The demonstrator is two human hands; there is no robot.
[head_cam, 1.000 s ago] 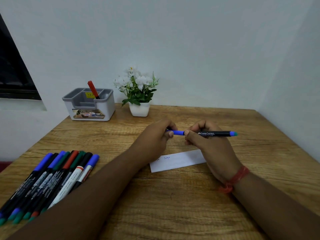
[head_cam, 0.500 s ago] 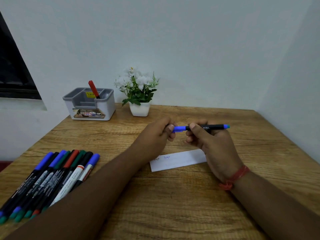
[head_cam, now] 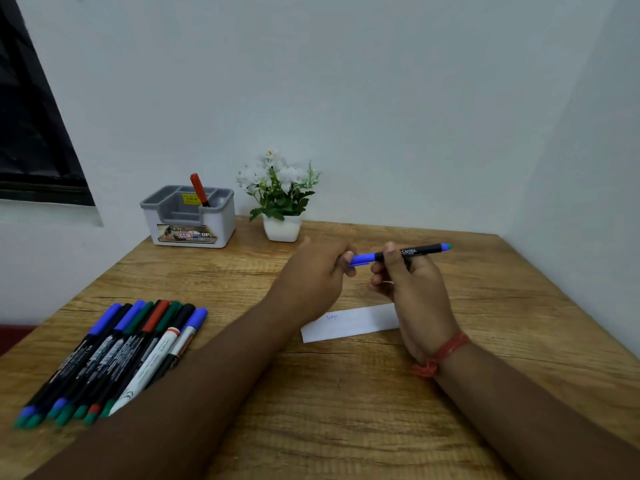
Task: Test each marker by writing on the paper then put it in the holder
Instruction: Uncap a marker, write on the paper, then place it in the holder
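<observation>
Above the wooden bench's centre, the left hand [head_cam: 311, 271] pinches the blue cap while the right hand [head_cam: 412, 282] grips the black blue-capped marker [head_cam: 398, 255] level, probably recapping; white paper strip [head_cam: 349, 323] beneath, grey holder [head_cam: 188, 216] at the far-left corner.

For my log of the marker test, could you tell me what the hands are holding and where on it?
Both hold one black-barrelled blue marker: the left hand grips its blue cap, the right hand pinches the barrel's middle.
</observation>
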